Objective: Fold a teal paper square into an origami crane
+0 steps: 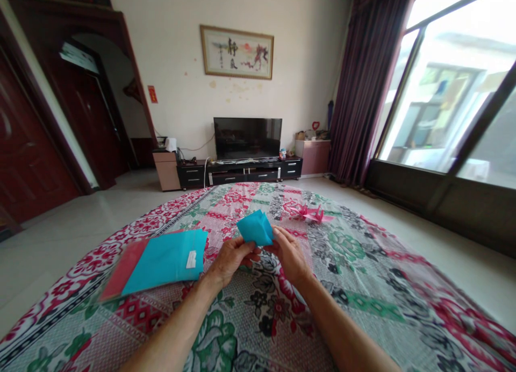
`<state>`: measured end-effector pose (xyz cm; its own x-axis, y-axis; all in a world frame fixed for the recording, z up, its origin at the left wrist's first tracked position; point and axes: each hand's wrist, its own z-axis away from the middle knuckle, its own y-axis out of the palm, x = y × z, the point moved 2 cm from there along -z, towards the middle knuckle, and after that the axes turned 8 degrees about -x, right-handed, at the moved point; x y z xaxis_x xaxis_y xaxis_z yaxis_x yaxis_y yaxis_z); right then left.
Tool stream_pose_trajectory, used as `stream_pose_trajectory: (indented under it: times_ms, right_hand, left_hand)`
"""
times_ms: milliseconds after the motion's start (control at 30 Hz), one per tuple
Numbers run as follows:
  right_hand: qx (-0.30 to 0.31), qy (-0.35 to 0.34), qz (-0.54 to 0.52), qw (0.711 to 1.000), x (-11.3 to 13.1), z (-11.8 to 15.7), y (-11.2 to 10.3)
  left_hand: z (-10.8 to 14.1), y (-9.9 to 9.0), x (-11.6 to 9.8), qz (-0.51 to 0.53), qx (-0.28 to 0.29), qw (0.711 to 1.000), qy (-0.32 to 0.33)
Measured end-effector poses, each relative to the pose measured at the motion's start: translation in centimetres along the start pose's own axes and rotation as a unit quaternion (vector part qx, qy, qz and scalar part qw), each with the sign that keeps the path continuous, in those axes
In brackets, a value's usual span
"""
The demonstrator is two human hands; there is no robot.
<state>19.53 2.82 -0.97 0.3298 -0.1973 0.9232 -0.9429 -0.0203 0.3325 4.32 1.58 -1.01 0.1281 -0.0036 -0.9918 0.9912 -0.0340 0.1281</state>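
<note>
A folded piece of blue paper (255,228) is held up between my two hands, above the patterned cloth. My left hand (234,258) pinches its lower left part, thumb on the near face. On the other side, my right hand (288,248) grips the right edge with its fingertips. The paper has several layers, and a loose flap stands up at its upper right. To the left lies a clear packet of blue paper sheets (165,256) and pink paper sheets (124,270), with a small white label (191,259). Folded pink paper figures (316,214) rest beyond my right hand.
The flowered cloth (346,248) covers a rounded surface in front of me. Past its far edge, a television (248,138) stands on a low dark cabinet (229,176). A curtain (366,81) and a large window (451,103) are at the right; a wooden door (36,135) is at the left.
</note>
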Motion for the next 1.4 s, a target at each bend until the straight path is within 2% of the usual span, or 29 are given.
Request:
stream_pose_trajectory:
  times_ms: [167,267,467,633,767,900,1067,1233,1400]
  right_hand:
    - [-0.008,-0.051,0.0,0.999,1.2,0.6,0.8]
    - [0.013,-0.086,0.038,0.995,1.5,0.9,1.4]
    - [0.015,-0.177,0.143,0.974,1.1,0.5,0.7]
    - [-0.002,-0.206,0.175,0.963,0.9,0.0,0.3]
    - [-0.004,-0.166,0.145,0.975,0.8,0.0,0.4]
    - [-0.014,-0.124,0.115,0.986,0.6,-0.1,0.4]
    - [-0.004,0.0,0.002,1.0,-0.7,-0.4,0.2]
    - [0.051,0.09,-0.124,0.987,-0.9,-0.2,0.5]
    - [0.075,0.104,-0.154,0.98,-0.5,0.1,0.7]
  left_hand:
    - [-0.2,0.0,0.1,-0.007,-0.034,0.999,-0.002]
    - [-0.3,-0.2,0.1,-0.004,-0.042,0.999,-0.002]
    - [-0.4,-0.2,0.3,-0.101,-0.011,0.993,0.056]
    - [-0.5,-0.2,0.4,-0.19,0.008,0.976,0.106]
    - [-0.2,-0.1,0.0,-0.205,0.014,0.971,0.121]
    - [0.0,0.1,-0.3,-0.176,0.01,0.977,0.118]
    - [0.6,0.3,-1.1,-0.127,-0.013,0.982,0.136]
    - [1.3,0.8,-2.0,-0.095,0.024,0.982,0.163]
    - [1.2,0.9,-2.0,-0.055,0.005,0.989,0.135]
